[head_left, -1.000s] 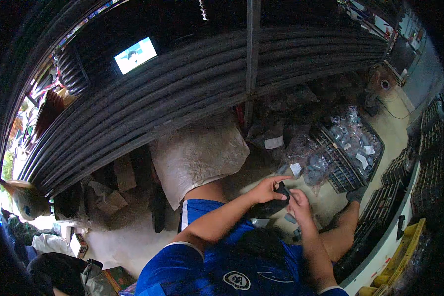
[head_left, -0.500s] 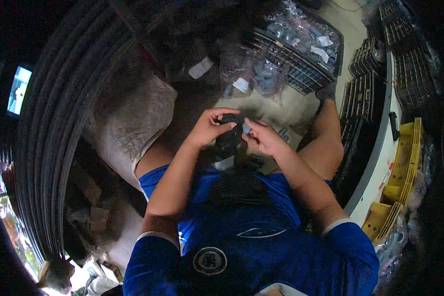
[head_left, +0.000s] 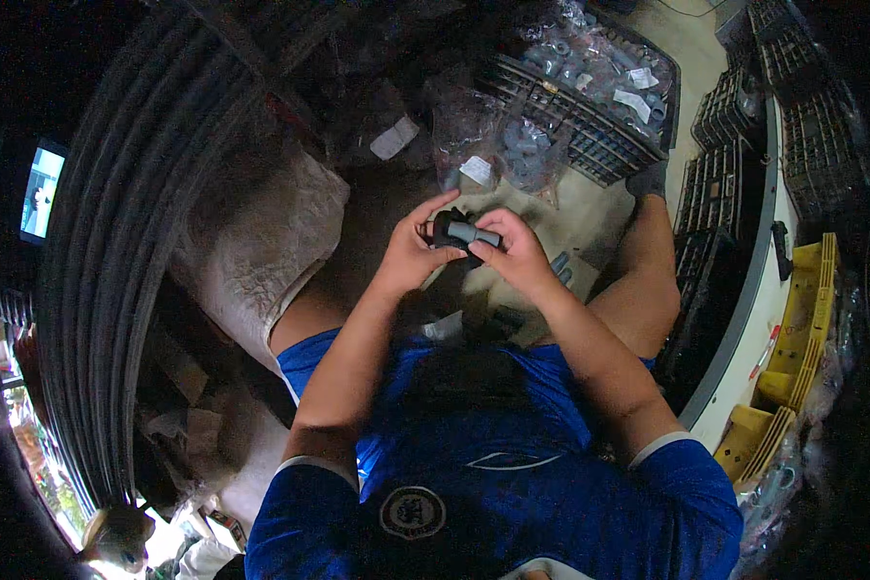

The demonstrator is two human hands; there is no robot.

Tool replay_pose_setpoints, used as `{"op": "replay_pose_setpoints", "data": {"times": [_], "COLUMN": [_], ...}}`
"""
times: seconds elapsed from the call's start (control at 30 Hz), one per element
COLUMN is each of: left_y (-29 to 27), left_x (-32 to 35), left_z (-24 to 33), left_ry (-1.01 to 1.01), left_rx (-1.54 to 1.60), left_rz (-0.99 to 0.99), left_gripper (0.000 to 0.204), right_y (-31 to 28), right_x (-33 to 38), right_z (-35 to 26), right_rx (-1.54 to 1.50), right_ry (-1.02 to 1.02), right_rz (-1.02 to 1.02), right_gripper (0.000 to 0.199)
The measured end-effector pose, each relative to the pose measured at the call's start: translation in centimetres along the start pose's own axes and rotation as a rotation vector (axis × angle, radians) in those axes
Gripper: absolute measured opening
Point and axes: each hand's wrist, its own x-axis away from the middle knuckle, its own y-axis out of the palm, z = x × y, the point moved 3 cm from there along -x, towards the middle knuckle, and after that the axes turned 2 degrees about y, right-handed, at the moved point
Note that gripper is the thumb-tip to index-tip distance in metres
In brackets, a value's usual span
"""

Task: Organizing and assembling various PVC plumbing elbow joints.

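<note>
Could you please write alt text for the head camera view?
Seated person's left hand and right hand together hold a small black and grey fitting above their lap. Beyond lie clear bags of grey fittings and a black crate.

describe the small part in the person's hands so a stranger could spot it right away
Follow the bare forearms up from the blue shirt to where the left hand and right hand meet. Between them sits a small black fitting with a grey tube piece; the other fittings are in clear bags.
</note>
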Motion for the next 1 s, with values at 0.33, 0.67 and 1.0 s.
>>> {"op": "replay_pose_setpoints", "data": {"times": [0.33,0.67,1.0], "left_y": [-0.6,-0.1,-0.9], "left_x": [1.6,2.6,2.1], "left_z": [-0.9,0.3,-1.3], "left_ry": [-0.021,0.162,0.075], "left_rx": [-0.234,-0.664,-0.501], "left_rz": [0.138,0.307,0.597], "left_gripper": [0.056,0.039,0.029], "right_y": [-0.2,3.3,5.4], "right_x": [1.8,3.3,2.6], "right_z": [0.0,2.2,1.0], "right_rx": [-0.135,-0.314,-0.078], "right_ry": [0.243,0.605,0.281], "right_rz": [-0.01,-0.115,-0.077], "right_gripper": [0.026,0.03,0.013]}}
